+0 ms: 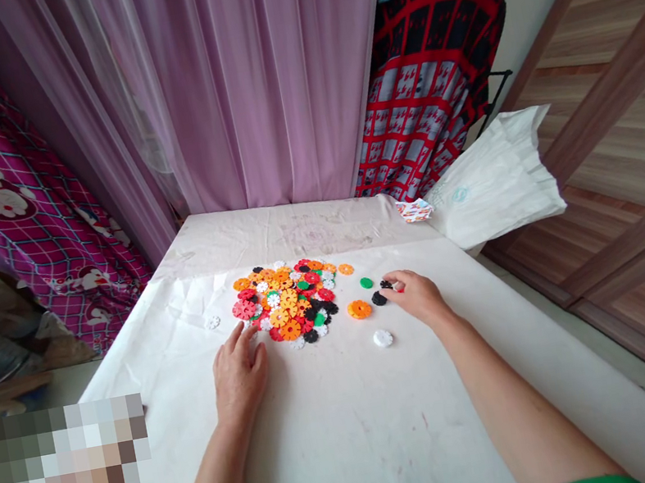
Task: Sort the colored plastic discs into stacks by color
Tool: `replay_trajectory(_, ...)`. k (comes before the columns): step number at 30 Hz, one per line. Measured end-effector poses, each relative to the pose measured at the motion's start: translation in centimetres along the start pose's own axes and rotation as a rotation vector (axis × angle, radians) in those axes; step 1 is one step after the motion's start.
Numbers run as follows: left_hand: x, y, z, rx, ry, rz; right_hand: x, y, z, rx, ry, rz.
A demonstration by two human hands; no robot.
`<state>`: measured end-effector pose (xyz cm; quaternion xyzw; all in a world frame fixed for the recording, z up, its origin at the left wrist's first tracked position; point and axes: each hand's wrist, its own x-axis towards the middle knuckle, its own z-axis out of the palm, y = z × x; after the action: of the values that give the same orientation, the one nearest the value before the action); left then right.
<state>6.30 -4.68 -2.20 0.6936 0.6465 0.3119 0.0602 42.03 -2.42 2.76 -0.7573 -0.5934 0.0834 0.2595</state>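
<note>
A heap of flower-shaped plastic discs in orange, red, white, black and green lies on the white-covered table. My left hand rests at the heap's near left edge, fingers apart and fingertips by the red discs. To the right of the heap, my right hand pinches a black disc between thumb and fingertips; a bit of red shows under the fingers. Beside it lie another black disc, a green disc and a stack of orange discs. Closer to me are white discs, seemingly stacked.
One white disc lies apart on the left. At the table's far right corner stand a small patterned box and a white bag. Purple curtains hang behind the table. A pixelated patch covers the lower left.
</note>
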Motion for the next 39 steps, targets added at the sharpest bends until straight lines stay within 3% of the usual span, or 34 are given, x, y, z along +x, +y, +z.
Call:
replay_trajectory(10,0.0,-0.1,-0.2,0.014,-0.007,0.017,-0.3,0.0,0.8,-0.074,-0.098,-0.065)
replay_trajectory(17,0.0,0.0,-0.2,0.008,-0.009,0.015,-0.3,-0.2,0.6,-0.092,-0.046,-0.108)
replay_trajectory(21,0.0,0.0,-0.1,0.01,-0.006,0.016,-0.5,-2.5,0.5,-0.129,-0.048,-0.191)
replay_trajectory(25,0.0,0.0,-0.1,0.006,0.0,0.009,-1.2,-6.2,1.5,-0.207,-0.16,-0.336)
replay_trajectory(29,0.0,0.0,0.0,-0.002,-0.008,0.003,-1.5,-8.8,3.0,-0.319,-0.265,-0.379)
replay_trajectory(39,-0.1,0.1,0.0,0.001,-0.016,-0.009,-0.9,-9.5,4.7,-0.279,-0.334,-0.365)
